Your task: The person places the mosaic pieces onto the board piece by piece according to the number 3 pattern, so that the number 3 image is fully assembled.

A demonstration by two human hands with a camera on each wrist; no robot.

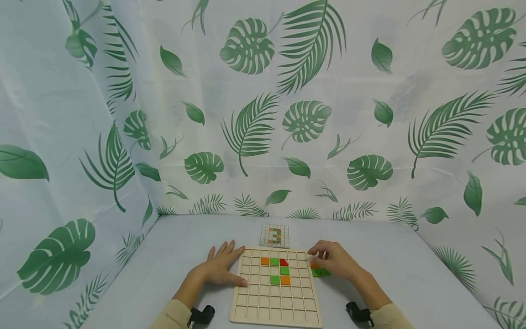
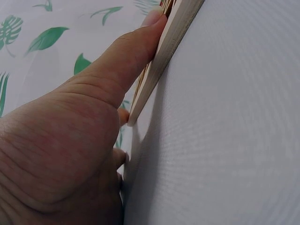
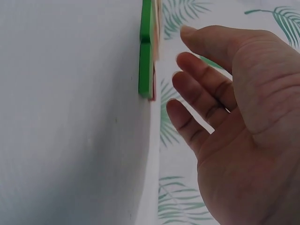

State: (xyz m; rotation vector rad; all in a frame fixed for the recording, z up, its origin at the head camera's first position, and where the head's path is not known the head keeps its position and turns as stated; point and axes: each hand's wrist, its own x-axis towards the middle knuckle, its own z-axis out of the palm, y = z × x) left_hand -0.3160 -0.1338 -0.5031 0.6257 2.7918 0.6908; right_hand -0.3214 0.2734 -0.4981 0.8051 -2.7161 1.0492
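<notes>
From where I stood, the wooden grid board [image 1: 263, 301] lay flat on the pale table [image 1: 378, 246], right in front of the person. The left hand [image 1: 219, 268] was spread wide at the board's left side, gripping nothing, its thumb resting on the edge and a fingertip reaching the far left corner. Six pieces sat in the board's cells: orange [image 1: 265, 261], green [image 1: 274, 262] and a round-edged red one [image 1: 283, 262] in a far row, a green one nearer than the red, then green and orange side by side. The right hand [image 1: 339, 260] hovered off the board's right edge, fingers loosely bent, thumb apart from them, with nothing visible in its hold; just beneath lay some loose tiles [image 1: 320, 273], green and orange. Beyond the board's far edge was a small card [image 1: 265, 235] printed with a coloured grid. Leaf-patterned cloth [image 1: 255, 192] hung behind.
</notes>
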